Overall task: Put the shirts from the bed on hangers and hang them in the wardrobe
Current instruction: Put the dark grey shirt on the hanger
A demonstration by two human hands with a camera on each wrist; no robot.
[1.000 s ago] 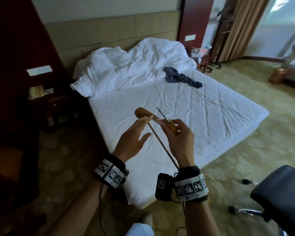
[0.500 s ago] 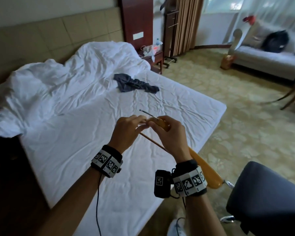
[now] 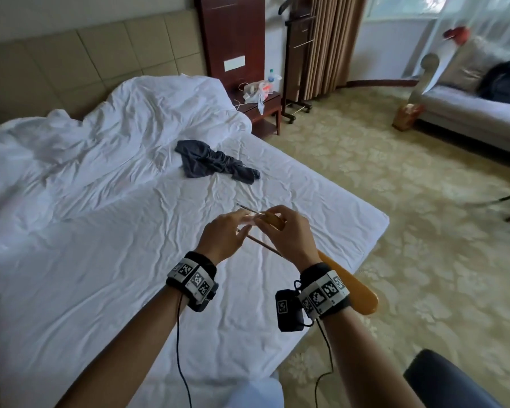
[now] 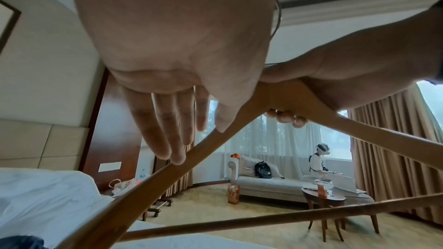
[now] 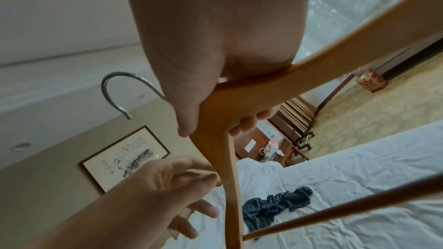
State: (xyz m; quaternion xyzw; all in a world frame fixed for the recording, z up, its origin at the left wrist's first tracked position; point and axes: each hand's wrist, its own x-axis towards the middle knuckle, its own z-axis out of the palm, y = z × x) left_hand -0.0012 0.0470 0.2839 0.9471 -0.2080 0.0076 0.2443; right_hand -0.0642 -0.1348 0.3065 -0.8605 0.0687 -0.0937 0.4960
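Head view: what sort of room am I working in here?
Most likely a hotel bedroom: a bed with white linen against a padded headboard, a bedside table, patterned carpet, and a sofa by the curtained window.

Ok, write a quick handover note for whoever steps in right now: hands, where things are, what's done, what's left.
Right hand: grip round the middle of the wooden hanger, just below its metal hook.
Left hand: fingers straight, touching one hanger arm, holding nothing.
Dark shirt: crumpled on the bed, beyond the hands, untouched.
Done: hanger in hand.
Left: put the shirt on the hanger and hang it in the wardrobe, which is not in view.
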